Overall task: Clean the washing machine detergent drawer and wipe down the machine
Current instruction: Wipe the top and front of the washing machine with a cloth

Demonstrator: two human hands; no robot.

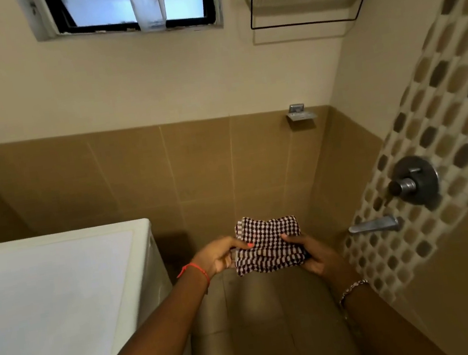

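Holding what, exactly, and how?

A checked cloth, dark and white, folded into a thick pad. The left hand pinches its edge at nine o'clock, with the thumb on top. The right hand curls round the edge at three o'clock, thumb over the upper face and fingers beneath. Both hands are closed on it.

Where is it against the rest?

It's in the air over the floor tiles, at about five o'clock from the middle of the view. The washing machine shows its white top at eight o'clock, apart from the cloth. A tap spout sticks out of the wall at three o'clock of the cloth, near it but not touching. The detergent drawer is not in view.

How will it handle?

Light and limp, I judge, since the layers crumple between the hands. It cannot break. Wet, it would weigh more and drip, but I cannot tell whether it is wet. Gripped by one edge it would likely fall open, so for wiping I'd bunch the whole pad into one palm, folds inward, and press it flat.

Any risk?

A loose corner could trail on the floor or catch the spout.

Anything to read?

Nothing. No brand or label shows on the cloth, and the machine's top is blank, with no panel or logo visible from here.
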